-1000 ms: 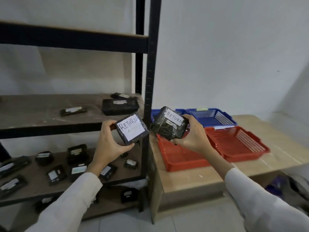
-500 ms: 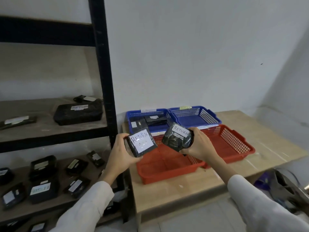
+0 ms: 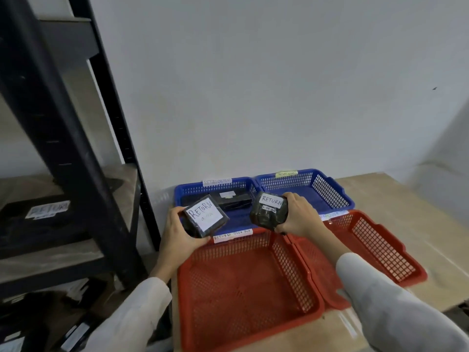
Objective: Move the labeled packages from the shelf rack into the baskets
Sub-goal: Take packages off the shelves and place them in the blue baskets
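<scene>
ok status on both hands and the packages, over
Left hand holds flat package. Right hand holds rounded package. Both above baskets, not yet dropped. Nothing in the way.

Two held packages (image 3: 206, 216) above baskets (image 3: 243, 280)

Shelf rack (image 3: 76, 153) left of table (image 3: 396, 199); four baskets on table, two behind two; rear-left basket (image 3: 182, 196) holds one package (image 3: 233, 200), probably.

Long white sleeves (image 3: 132, 316) down to both wrists, bare hands.
</scene>
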